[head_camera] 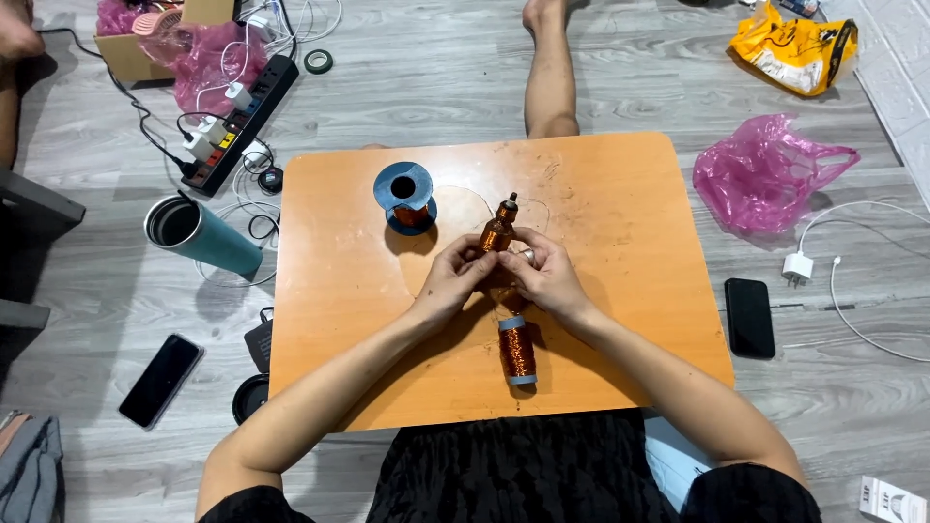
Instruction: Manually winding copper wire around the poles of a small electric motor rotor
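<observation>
Yellow package (794,46) far right; two dark-screened phones (161,380) (750,318) flank table.

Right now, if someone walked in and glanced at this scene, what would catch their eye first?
Probably the two hands, left hand and right hand, meeting at the middle of the orange table around a long copper-wound coil that pokes out above and below them. Just beyond, toward the table's far left, stands a blue spool of copper wire. On the grey floor, a bright pink plastic bag lies to the right.
</observation>
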